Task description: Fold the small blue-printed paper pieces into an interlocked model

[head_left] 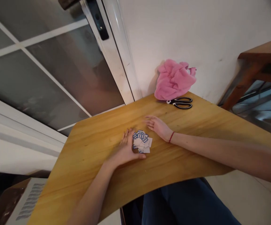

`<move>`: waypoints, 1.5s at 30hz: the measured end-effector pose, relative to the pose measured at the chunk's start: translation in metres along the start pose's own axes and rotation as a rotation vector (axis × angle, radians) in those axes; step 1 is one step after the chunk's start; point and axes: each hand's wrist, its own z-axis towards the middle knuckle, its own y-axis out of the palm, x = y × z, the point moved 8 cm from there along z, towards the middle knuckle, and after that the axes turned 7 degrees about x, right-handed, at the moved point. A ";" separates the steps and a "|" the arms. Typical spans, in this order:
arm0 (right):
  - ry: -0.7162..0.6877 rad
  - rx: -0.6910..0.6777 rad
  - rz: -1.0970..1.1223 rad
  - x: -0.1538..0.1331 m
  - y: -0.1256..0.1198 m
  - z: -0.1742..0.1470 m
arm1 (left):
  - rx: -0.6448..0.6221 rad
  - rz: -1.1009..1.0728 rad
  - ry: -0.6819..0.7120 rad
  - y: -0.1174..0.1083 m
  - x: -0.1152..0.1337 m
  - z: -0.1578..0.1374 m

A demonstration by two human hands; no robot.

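a heap of paper slips (142, 143) lies near mid-table, wood stretching from it to the far and near edges of the table (97, 131); the left hand (127, 148), spread in a wide curve, borders the heap's left side, clasping none of it; the right hand (159, 127), fingers loosely extended and blurred, holds nothing, beside the heap toward the far edge; scissors (174, 102) and a pink cloth (174, 80) occupy the far corner

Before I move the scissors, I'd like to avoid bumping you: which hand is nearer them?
Right. The right hand is on the near side of the scissors, not touching them; the left hand is farther off, beside the paper pieces.
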 end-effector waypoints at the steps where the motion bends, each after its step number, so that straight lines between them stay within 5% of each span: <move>1: 0.012 -0.017 -0.011 0.003 0.003 0.000 | -0.031 0.066 0.018 0.008 0.004 -0.001; 5: 0.100 -0.077 0.065 0.022 0.021 -0.003 | -0.018 0.179 0.068 0.037 0.024 0.001; 10: 0.149 -0.104 0.246 0.023 0.023 -0.016 | 0.044 0.185 0.115 0.036 0.036 0.003; 17: 0.098 0.177 0.340 0.012 -0.002 -0.020 | 0.145 0.173 0.065 0.022 0.033 0.002; 23: 0.197 0.011 0.399 0.026 0.030 -0.027 | 0.100 0.176 0.067 0.037 0.035 0.001; 27: 0.092 0.111 0.340 0.015 0.012 -0.026 | 0.079 0.075 0.140 0.030 0.041 -0.002; 30: -0.051 0.230 0.242 0.006 -0.008 -0.024 | 0.100 0.043 0.072 0.026 0.036 -0.002; 33: -0.047 0.135 0.182 0.015 0.000 -0.021 | 0.169 0.078 0.008 0.027 0.030 0.001; 38: 0.166 -0.072 0.283 0.033 0.030 -0.028 | 0.116 0.089 0.080 0.035 0.035 0.001; 45: 0.020 0.166 0.314 0.003 -0.003 -0.023 | 0.170 0.157 0.038 0.024 0.037 -0.001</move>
